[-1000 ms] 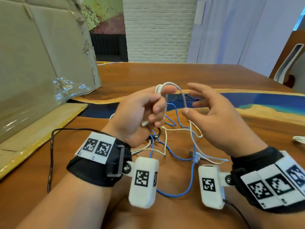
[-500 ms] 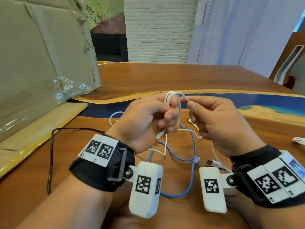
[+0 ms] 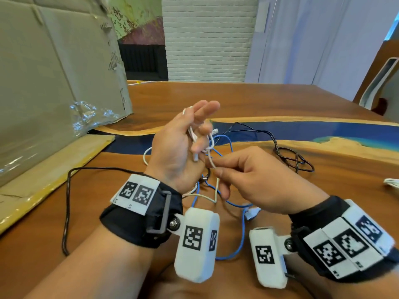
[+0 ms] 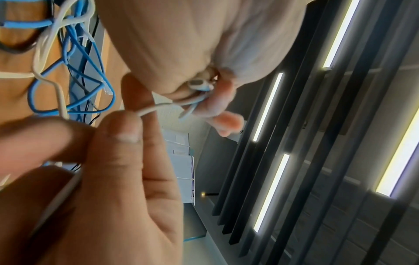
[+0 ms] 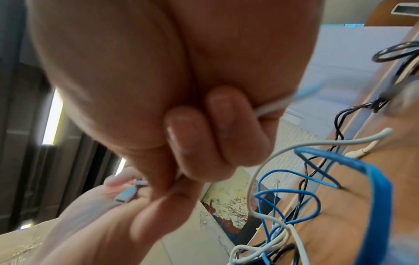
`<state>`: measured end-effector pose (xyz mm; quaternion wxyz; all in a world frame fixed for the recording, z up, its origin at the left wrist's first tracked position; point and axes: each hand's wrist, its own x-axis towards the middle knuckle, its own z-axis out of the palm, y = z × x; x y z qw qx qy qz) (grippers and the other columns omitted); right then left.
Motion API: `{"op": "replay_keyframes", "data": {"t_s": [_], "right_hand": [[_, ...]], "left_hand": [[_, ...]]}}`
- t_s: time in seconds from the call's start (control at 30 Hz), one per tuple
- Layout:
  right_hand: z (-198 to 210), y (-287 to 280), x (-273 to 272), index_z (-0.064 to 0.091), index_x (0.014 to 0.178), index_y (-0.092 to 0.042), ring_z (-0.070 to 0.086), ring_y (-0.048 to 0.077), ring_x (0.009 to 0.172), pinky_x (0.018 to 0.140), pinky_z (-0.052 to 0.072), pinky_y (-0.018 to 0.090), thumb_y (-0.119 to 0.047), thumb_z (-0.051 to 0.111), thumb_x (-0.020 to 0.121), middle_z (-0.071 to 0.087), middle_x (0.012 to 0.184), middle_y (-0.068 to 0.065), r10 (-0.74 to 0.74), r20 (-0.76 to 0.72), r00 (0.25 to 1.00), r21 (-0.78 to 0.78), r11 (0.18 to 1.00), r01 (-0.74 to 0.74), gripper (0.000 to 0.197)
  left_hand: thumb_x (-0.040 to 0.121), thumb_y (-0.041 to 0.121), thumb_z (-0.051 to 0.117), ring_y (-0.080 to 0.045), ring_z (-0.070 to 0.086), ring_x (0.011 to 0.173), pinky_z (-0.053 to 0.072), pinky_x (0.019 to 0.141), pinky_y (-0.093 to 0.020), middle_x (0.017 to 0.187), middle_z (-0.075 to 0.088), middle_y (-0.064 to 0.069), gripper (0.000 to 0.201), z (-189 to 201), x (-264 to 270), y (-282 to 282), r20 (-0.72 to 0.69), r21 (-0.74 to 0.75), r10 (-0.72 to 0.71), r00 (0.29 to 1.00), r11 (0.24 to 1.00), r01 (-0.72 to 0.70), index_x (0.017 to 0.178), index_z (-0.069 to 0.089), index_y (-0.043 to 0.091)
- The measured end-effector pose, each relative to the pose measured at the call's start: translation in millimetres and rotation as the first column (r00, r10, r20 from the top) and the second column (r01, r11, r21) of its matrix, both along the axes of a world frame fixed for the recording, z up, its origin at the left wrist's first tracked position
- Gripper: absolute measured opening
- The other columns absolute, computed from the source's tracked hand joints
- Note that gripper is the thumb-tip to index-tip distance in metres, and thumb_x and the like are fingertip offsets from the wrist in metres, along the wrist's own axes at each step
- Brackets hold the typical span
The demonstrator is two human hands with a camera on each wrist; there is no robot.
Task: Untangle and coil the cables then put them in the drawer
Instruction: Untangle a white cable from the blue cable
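Observation:
My left hand is raised palm toward me, with loops of a thin white cable wound round its fingers; the lower fingers curl on the loops while the upper ones point up. In the left wrist view its fingers clamp the white cable. My right hand sits just below and pinches the same cable between thumb and forefinger. The cable's plug lies against the left palm. A blue cable, a cream cable and a black cable lie tangled on the table. No drawer is in view.
The wooden table has a blue resin strip across it. A large cardboard box leans at the left, with a thin black cord in front of it. A white object lies at the right edge.
My left hand has turned palm toward me and stretched its upper fingers. My right hand has dropped from the top of the loops to below the left hand, still on the white cable.

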<state>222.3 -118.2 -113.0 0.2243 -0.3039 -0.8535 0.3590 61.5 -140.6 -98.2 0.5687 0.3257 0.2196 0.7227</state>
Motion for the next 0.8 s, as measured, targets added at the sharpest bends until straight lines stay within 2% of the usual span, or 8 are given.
{"op": "replay_keyframes", "data": {"t_s": [0.07, 0.2, 0.33, 0.43, 0.5, 0.57, 0.7, 0.8], "right_hand": [[1, -4, 0, 0.077, 0.08, -0.032, 0.063, 0.039, 0.067, 0.076, 0.056, 0.052, -0.028, 0.055, 0.106, 0.066, 0.059, 0.003, 0.066, 0.017, 0.998, -0.027, 0.997, -0.066, 0.034], [5, -6, 4, 0.082, 0.092, -0.023, 0.037, 0.026, 0.051, 0.053, 0.036, 0.03, -0.034, 0.061, 0.102, 0.044, 0.054, 0.012, 0.088, -0.107, 0.99, -0.029, 0.995, -0.092, 0.026], [13, -1, 18, 0.077, 0.08, -0.01, 0.051, -0.003, 0.05, 0.058, 0.039, 0.008, -0.011, 0.062, 0.099, 0.057, 0.048, -0.013, 0.024, -0.286, 0.958, 0.031, 0.999, -0.015, 0.024], [16, 8, 28, 0.076, 0.077, -0.005, 0.056, 0.004, 0.053, 0.057, 0.043, 0.017, -0.016, 0.072, 0.09, 0.068, 0.059, -0.002, -0.052, -0.393, 0.918, 0.038, 0.997, 0.073, 0.018], [14, 13, 32, 0.076, 0.077, -0.008, 0.051, 0.029, 0.054, 0.052, 0.04, 0.033, -0.022, 0.079, 0.082, 0.068, 0.064, 0.02, -0.096, -0.446, 0.89, 0.046, 0.99, 0.13, 0.015], [13, 16, 32, 0.077, 0.078, -0.011, 0.047, 0.027, 0.057, 0.053, 0.038, 0.033, -0.021, 0.082, 0.08, 0.064, 0.071, 0.032, -0.137, -0.465, 0.875, 0.063, 0.98, 0.187, 0.012], [13, 17, 31, 0.08, 0.088, -0.019, 0.059, 0.002, 0.059, 0.058, 0.043, 0.013, -0.009, 0.074, 0.09, 0.073, 0.069, -0.001, -0.114, -0.431, 0.895, 0.096, 0.98, 0.172, 0.013], [12, 19, 31, 0.081, 0.095, -0.027, 0.067, 0.002, 0.069, 0.062, 0.047, 0.011, -0.005, 0.068, 0.094, 0.077, 0.081, -0.006, -0.107, -0.391, 0.914, 0.099, 0.983, 0.157, 0.025]], "left_hand": [[0.112, 0.018, 0.034, -0.012, 0.069, 0.071, 0.055, 0.057, -0.017, 0.101, 0.077, -0.005, 0.026, -1, 1, 2, -0.039, 0.008, 0.083, 0.996, 0.997, -0.083, 0.117, 0.057, 0.007], [0.112, 0.015, 0.033, -0.024, 0.074, 0.093, 0.062, 0.084, -0.036, 0.098, 0.077, -0.005, 0.026, -6, -1, 6, -0.321, 0.045, 0.148, 0.936, 0.989, -0.141, 0.114, 0.058, 0.008], [0.11, 0.012, 0.04, -0.015, 0.067, 0.057, 0.052, 0.052, -0.026, 0.071, 0.072, 0.004, 0.023, -11, 2, 0, -0.766, -0.01, 0.027, 0.643, 0.998, -0.054, 0.104, 0.061, 0.004], [0.109, 0.025, 0.044, -0.014, 0.036, 0.038, 0.028, 0.044, -0.026, 0.05, 0.052, -0.003, 0.035, -12, 2, -5, -0.859, -0.079, -0.106, 0.501, 0.994, 0.074, 0.089, 0.063, 0.005], [0.109, 0.04, 0.037, -0.014, 0.023, 0.041, 0.019, 0.043, -0.025, 0.047, 0.032, -0.003, 0.053, -9, 1, -7, -0.822, -0.167, -0.234, 0.519, 0.971, 0.172, 0.089, 0.072, 0.006], [0.108, 0.047, 0.031, -0.013, 0.013, 0.042, 0.011, 0.04, -0.024, 0.052, 0.017, -0.001, 0.064, -9, 0, -8, -0.739, -0.244, -0.356, 0.572, 0.933, 0.266, 0.084, 0.073, 0.005], [0.107, 0.032, 0.033, -0.013, 0.008, 0.04, 0.009, 0.041, -0.025, 0.048, 0.014, 0.003, 0.055, -12, -3, -7, -0.64, -0.25, -0.397, 0.657, 0.917, 0.311, 0.065, 0.062, 0.01], [0.097, 0.029, 0.041, -0.015, 0.008, 0.041, 0.01, 0.045, -0.027, 0.048, 0.011, 0.003, 0.047, -12, -3, -5, -0.532, -0.23, -0.401, 0.746, 0.916, 0.328, 0.058, 0.058, 0.009]]}}
